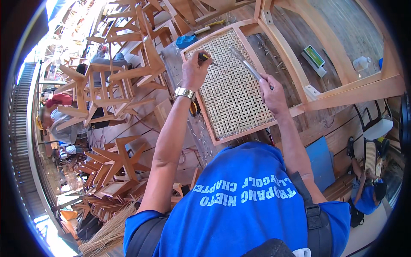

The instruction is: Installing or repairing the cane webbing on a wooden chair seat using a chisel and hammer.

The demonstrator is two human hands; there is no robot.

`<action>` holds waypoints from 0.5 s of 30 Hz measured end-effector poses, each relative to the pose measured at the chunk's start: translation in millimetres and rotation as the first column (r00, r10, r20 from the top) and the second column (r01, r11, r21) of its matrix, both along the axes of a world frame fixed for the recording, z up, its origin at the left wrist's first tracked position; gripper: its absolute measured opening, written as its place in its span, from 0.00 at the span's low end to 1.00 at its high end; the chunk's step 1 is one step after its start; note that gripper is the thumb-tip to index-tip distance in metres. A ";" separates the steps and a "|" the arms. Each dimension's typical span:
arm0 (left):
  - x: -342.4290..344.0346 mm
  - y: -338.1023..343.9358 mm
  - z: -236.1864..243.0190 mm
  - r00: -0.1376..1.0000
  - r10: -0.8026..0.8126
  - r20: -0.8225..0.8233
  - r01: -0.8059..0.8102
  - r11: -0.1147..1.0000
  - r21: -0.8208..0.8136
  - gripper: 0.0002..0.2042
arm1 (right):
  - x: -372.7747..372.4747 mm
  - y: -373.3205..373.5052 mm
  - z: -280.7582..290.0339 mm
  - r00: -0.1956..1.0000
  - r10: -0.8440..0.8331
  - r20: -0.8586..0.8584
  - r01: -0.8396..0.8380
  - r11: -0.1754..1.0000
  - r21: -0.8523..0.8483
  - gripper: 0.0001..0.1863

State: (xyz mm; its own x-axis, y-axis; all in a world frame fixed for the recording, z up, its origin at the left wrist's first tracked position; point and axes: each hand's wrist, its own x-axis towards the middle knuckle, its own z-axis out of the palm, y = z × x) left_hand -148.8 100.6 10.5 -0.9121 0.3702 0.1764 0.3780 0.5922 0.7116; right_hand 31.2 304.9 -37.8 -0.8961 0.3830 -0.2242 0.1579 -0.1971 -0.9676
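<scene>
The pale woven cane panel in its light wooden frame lies flat on the plank workbench before me. My left hand pinches a small dark-handled tool against the weave; my right hand grips a long metal blade across it. I judge a slip could tear strands or nick fingers.

Pale honeycomb-weave cane panel, tan wooden frame

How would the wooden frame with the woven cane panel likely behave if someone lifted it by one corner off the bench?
The cane-panelled frame would probably stay stiff, since solid wooden rails run round it. It likely feels light for its size: the open weave is mostly holes. The weave itself may flex or dent if pressed where the left hand and right hand work.
</scene>
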 end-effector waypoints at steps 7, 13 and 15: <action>1.9 -1.6 -19.5 1.000 -0.012 -0.029 0.013 1.000 0.006 0.12 | -2.8 -3.0 -14.1 0.994 0.098 -0.048 -0.089 0.981 0.173 0.15; 13.3 -6.8 -13.6 0.999 -0.011 -0.048 0.017 0.992 0.121 0.12 | 19.2 -12.4 7.0 1.000 0.013 -0.022 -0.014 0.998 -0.065 0.15; 13.4 -0.2 -6.0 0.999 -0.021 -0.030 0.022 0.999 0.033 0.12 | 7.6 -19.9 -4.8 0.998 -0.019 -0.059 0.021 0.999 0.039 0.15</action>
